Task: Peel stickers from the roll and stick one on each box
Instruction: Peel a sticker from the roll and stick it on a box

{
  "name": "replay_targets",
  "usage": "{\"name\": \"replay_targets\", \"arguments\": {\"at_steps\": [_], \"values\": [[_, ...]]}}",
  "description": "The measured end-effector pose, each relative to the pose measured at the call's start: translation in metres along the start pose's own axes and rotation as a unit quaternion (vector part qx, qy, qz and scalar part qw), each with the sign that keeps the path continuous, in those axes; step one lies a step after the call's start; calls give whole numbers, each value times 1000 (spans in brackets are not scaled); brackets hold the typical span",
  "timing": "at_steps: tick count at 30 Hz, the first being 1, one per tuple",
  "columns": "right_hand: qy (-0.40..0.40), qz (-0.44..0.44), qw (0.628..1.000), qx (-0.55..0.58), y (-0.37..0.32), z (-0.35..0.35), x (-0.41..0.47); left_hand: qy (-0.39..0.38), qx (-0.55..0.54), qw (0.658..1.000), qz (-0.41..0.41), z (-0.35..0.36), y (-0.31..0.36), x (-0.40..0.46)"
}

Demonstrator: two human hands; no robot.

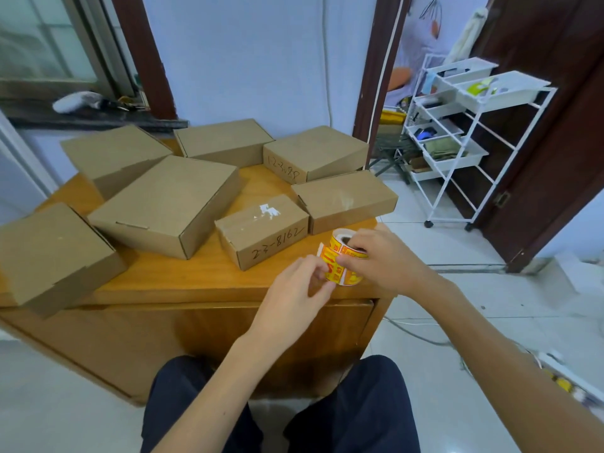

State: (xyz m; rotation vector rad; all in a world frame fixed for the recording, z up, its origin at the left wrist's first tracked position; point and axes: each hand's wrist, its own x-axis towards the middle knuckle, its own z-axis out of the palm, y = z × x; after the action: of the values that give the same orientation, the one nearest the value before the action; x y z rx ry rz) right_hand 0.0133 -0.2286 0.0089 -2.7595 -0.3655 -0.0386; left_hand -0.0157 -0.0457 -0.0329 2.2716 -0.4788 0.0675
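Note:
Several plain brown cardboard boxes lie on a wooden table (202,273). The nearest small box (261,230) carries handwritten numbers and white paper scraps; a large flat box (166,204) lies left of it. Over the table's front right corner, my right hand (382,259) grips a roll of yellow and red stickers (343,261). My left hand (297,289) pinches the loose end of the sticker strip at the roll's left side. No box shows a yellow sticker.
A white wire trolley (464,132) with trays stands on the tiled floor to the right, beside a dark door. Cables run along the floor at right. My knees sit below the table's front edge. A window ledge is at the back left.

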Motion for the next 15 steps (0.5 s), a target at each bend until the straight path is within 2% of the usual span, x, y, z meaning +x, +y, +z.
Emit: {"name": "replay_targets", "arguments": {"at_steps": [5, 10, 15], "values": [[53, 30, 987, 147, -2, 6, -4, 17, -37, 999, 19, -5, 6, 10], [54, 48, 955, 289, -6, 10, -14, 33, -80, 996, 17, -10, 9, 12], [27, 69, 944, 323, -5, 18, -22, 41, -107, 993, 5, -14, 6, 10]]}}
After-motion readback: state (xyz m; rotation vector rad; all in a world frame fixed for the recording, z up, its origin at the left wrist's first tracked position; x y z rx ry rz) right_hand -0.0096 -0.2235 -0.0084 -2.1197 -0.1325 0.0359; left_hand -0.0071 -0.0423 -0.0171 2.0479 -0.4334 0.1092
